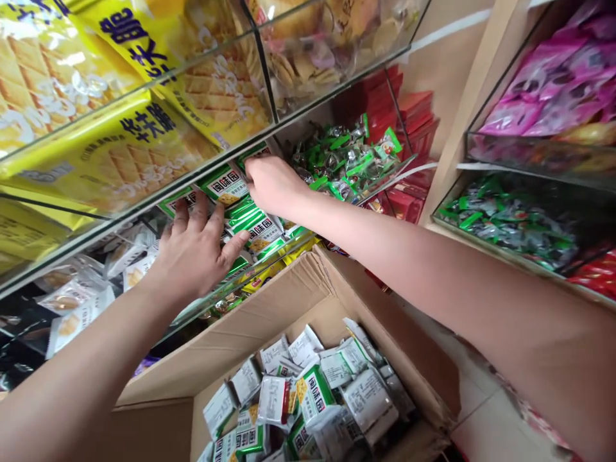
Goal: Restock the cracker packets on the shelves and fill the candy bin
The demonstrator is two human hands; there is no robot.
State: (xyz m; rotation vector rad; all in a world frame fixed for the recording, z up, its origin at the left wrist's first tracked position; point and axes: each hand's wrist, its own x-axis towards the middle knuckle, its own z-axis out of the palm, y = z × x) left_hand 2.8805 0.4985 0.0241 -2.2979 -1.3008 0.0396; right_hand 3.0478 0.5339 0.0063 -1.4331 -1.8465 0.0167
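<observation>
L hand (195,247) + R hand (269,183) at green-white pkts (260,224)

On my feed, far L first: white-wrapped snacks (79,314) lie L of my L fingers; yellow waffle bags (120,147) are up beyond those fingertips. My L hand is palm-down, fingers spread apart, laid over the green-white pkts, thumb out to the R over the same lot. Those pkts sit in a clear-fronted shelf bin (192,313), under my L fingers & on btwn the two hands. My R hand reaches in, fingers bent at a pkt near the back; tips prob. touching it, but they're hidden, so can't tell if they're clamped. Below both sets of fingers: open cardboard box (240,324) w/ a loose heap of similar pkts (315,391), some green face up, some white back up. Just R of my R fingers: green-ended sweets (346,154), then red packs (416,115) beyond. Well off R of those fingers: more green-wrapped sweets (510,224), w/ pink bags (543,83) above.
</observation>
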